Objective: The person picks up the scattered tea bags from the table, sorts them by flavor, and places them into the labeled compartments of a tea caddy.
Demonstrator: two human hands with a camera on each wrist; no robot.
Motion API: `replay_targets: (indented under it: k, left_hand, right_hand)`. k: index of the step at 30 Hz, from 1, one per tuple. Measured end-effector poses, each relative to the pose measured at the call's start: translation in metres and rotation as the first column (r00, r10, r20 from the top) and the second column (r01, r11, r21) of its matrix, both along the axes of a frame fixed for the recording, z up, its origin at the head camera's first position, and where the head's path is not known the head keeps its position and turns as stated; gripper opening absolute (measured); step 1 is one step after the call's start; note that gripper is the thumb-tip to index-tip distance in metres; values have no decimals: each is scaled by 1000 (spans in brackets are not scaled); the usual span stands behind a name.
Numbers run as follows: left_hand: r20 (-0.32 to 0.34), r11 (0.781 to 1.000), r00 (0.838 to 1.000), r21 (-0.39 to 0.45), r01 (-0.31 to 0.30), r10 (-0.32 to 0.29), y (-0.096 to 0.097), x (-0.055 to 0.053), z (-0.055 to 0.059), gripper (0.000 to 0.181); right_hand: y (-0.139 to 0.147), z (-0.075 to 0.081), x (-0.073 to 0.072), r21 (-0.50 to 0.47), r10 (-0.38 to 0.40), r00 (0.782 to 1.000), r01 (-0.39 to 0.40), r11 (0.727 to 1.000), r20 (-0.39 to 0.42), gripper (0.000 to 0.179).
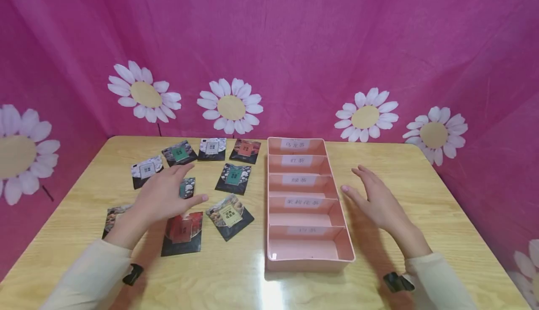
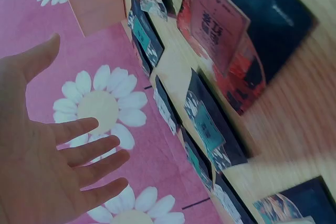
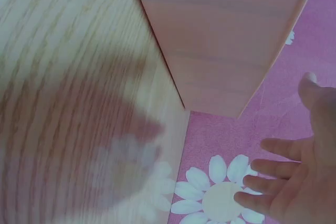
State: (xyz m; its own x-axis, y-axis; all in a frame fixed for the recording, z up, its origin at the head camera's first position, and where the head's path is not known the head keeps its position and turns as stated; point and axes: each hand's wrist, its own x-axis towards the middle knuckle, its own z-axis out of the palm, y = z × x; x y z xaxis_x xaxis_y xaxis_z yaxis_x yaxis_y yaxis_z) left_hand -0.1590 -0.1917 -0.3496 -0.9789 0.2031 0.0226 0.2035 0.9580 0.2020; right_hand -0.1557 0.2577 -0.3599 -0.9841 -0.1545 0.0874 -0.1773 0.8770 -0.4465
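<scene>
My left hand (image 1: pixel 162 193) hovers over several tea packets, its fingers spread and holding nothing. Beneath or beside it lie a red packet (image 1: pixel 182 240), a partly covered green-labelled packet (image 1: pixel 188 187) and a brownish packet (image 1: pixel 112 217) half hidden by the wrist. To its right is a yellow-labelled packet (image 1: pixel 230 217). On the other side, my right hand (image 1: pixel 376 198) is held beside the pink divided box (image 1: pixel 309 265), thumb apart from the fingers and nothing held. In the right wrist view, the hand (image 3: pixel 294 177) shows relaxed fingers near the box's side wall (image 3: pixel 210 40).
Farther back lie another green-labelled packet (image 1: pixel 233 178), an orange-red one (image 1: pixel 245 151), a white one (image 1: pixel 212 148), a green one (image 1: pixel 179 153) and a second white one (image 1: pixel 146 169). The box has several compartments with handwritten labels. A pink flowered curtain (image 1: pixel 294 67) borders the wooden table (image 1: pixel 236 277).
</scene>
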Motion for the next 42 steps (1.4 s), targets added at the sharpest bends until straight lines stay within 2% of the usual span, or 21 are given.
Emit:
replay_targets:
  k: [4,10,17,25,28,35,42]
  left_hand:
    - [37,1000,999,17,-3,2,5,-2,-1,93]
    - [38,1000,999,18,4,-4,7,-3,-1,89]
    - [63,998,998,62,22,-26,10,-8,-4,83]
    - [39,994,995,66,85,-88,19,-12,-10,78]
    - [35,992,993,53,112,-114,22,-14,-12,77]
    - [99,992,987,29,125,-127,32,-16,-17,76]
    - [121,987,980,8,158,-158,38,-17,-24,75]
  right_hand:
    - [-1,-2,1,-24,8,1000,-8,1000,-6,66]
    - [-3,-3,3,-77,11,1000,-13,997,-22,60]
    - [-5,0,0,-151,-13,1000,15,988,17,55]
    - [-13,2,-1,-243,-57,998,53,969,-9,44]
    - [-14,2,-2,-253,-57,998,52,966,-10,41]
    - [-16,1,-4,-236,-66,998,66,969,6,37]
    - [-16,1,-4,-228,-87,995,94,969,39,35]
